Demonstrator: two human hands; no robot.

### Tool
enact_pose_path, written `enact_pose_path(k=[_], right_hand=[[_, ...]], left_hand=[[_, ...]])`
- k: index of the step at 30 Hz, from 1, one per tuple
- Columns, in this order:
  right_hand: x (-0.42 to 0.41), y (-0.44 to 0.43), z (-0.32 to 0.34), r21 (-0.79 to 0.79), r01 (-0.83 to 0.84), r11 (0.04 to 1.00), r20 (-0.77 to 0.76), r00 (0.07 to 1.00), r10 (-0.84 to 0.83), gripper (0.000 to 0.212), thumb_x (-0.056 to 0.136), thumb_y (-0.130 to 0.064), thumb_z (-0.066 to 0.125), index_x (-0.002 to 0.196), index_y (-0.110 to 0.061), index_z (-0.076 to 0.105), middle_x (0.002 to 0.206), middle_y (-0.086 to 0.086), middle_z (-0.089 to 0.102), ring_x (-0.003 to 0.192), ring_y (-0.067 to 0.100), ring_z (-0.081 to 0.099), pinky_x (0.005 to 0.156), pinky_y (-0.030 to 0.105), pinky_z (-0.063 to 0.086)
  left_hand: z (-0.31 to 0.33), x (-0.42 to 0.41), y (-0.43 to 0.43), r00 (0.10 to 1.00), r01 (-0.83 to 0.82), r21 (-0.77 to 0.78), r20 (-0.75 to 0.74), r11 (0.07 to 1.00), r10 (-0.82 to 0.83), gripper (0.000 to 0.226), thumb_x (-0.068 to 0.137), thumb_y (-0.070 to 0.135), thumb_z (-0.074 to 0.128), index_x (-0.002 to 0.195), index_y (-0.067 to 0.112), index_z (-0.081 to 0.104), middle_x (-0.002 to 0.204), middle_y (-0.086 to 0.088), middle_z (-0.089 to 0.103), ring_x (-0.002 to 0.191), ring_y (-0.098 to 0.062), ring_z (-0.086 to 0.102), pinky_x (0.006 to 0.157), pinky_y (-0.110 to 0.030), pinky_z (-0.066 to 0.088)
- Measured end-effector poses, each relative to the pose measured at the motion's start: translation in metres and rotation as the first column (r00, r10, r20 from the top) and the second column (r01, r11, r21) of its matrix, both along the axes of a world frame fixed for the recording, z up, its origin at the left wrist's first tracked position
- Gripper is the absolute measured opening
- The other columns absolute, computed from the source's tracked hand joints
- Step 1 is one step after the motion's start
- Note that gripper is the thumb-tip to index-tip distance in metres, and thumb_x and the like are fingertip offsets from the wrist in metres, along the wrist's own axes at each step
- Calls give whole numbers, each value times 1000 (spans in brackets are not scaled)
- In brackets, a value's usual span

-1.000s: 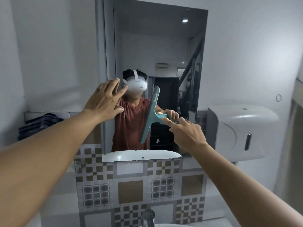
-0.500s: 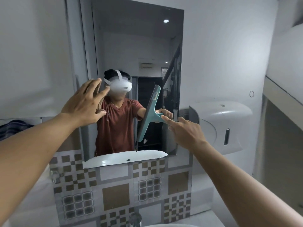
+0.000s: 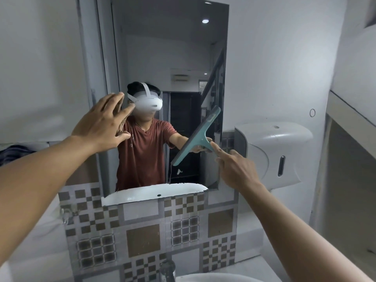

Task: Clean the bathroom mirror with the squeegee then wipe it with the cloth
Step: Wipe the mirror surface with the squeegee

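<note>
Mirror hung on the wall, straight ahead, above the patterned tiles. Nearest, at the bottom edge: the top of a tap and a bit of white sink rim. Two bare arms reached up from the lower corners. Left hand was open, fingers spread, holding nothing, up by the mirror's left edge; could not tell if it touched the glass. Right hand gripped the handle of the squeegee, pointing finger stretched along it. Squeegee was teal, tilted, top end up to the right, low end down to the left, laid against the right part of the glass, near the mirror's right edge. White dispenser sat on the wall just right of the mirror. Dark cloth lay far to the left, well apart from both hands. In the glass: a person in a red shirt and a white headset, and a small round light up high.
</note>
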State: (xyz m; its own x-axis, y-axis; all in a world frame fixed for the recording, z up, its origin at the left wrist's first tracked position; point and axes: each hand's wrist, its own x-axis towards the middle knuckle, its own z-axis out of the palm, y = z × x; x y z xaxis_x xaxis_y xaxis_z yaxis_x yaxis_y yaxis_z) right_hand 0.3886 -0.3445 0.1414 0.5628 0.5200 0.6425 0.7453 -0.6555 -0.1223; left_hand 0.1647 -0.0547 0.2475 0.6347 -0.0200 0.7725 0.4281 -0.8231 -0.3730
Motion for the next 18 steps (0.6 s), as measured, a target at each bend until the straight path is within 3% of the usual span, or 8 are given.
enact_pose_path(k=[3, 10, 14, 18], right_hand=[[0, -2, -19, 49, 14, 999, -87, 996, -9, 56, 108, -34, 35, 157, -50, 13, 86, 4, 51, 65, 24, 57, 56, 35, 46], [-13, 16, -52, 174, 33, 984, -257, 966, 13, 57, 109, -31, 34, 158, -46, 10, 88, 5, 57, 66, 18, 53, 51, 29, 36], [-24, 29, -73, 252, 59, 966, -384, 922, 44, 57, 108, -31, 33, 158, -49, 10, 94, 3, 63, 74, 20, 56, 55, 33, 38], [-38, 38, -81, 313, 48, 948, -415, 905, 91, 56, 109, -31, 35, 159, -44, 14, 90, 3, 60, 77, 22, 57, 63, 35, 42]], left_hand=[[0, 0, 0, 1000, 9, 5, 12, 1000, -9, 91, 70, 38, 87, 148, 12, 47, 153, -25, 35, 140, -44, 31, 109, -60, 37], [3, 2, -1, 1000, 0, 32, 30, 999, -1, 80, 74, 33, 84, 144, 12, 51, 147, -24, 39, 133, -45, 37, 105, -62, 41], [8, 4, -2, 1000, 0, 47, 23, 999, -1, 80, 74, 30, 83, 144, 11, 50, 147, -24, 38, 132, -45, 37, 107, -62, 40], [10, 7, -2, 1000, -17, 17, -7, 1000, 17, 82, 75, 30, 83, 147, 13, 47, 151, -23, 34, 136, -45, 32, 106, -64, 41]])
